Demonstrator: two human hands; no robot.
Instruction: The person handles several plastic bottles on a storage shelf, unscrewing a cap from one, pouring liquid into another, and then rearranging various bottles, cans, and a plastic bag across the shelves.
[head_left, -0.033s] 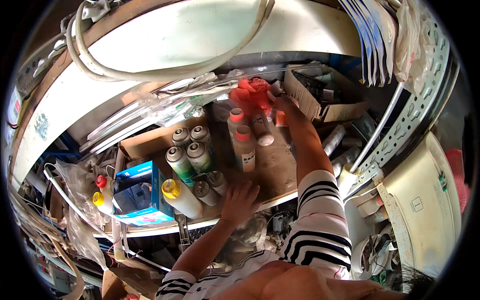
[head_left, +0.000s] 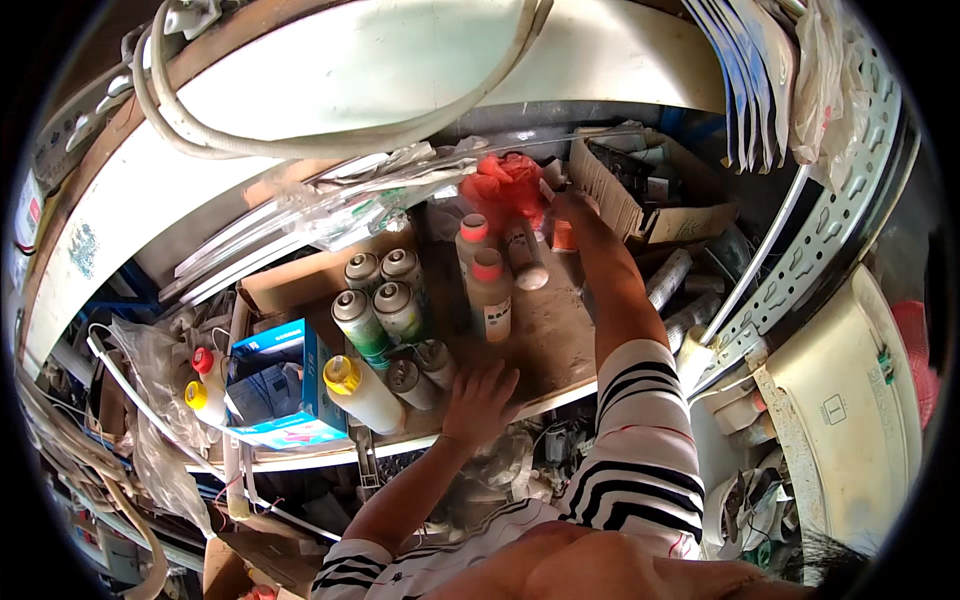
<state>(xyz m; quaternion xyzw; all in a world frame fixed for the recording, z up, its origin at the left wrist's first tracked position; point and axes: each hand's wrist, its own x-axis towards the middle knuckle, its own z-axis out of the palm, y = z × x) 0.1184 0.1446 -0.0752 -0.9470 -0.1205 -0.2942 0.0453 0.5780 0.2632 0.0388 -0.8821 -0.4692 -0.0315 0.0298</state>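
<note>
My left hand (head_left: 480,402) lies flat with fingers spread on the front edge of a dusty shelf (head_left: 550,340), beside two small grey cans (head_left: 410,385). My right arm reaches to the back, where my right hand (head_left: 574,208) is by a crumpled red plastic bag (head_left: 505,188) and above a small orange container (head_left: 563,237). A pale object (head_left: 548,190) shows at its fingers, which are mostly hidden. Two red-capped bottles (head_left: 491,305) stand between my hands, with a round-ended bottle (head_left: 523,255) tilted next to them. Several green-and-white spray cans (head_left: 362,325) stand further left.
A yellow-capped white bottle (head_left: 365,400) and an open blue box (head_left: 325,400) are at front left. An open cardboard box (head_left: 690,225) fills the back right. Plastic-wrapped strips (head_left: 330,215) lie along the back. A pale hose (head_left: 400,140) hangs overhead; a perforated metal upright (head_left: 830,230) stands right.
My right hand has shifted slightly at the back, and the pale object by its fingers sits a little differently. My left hand stays in place.
</note>
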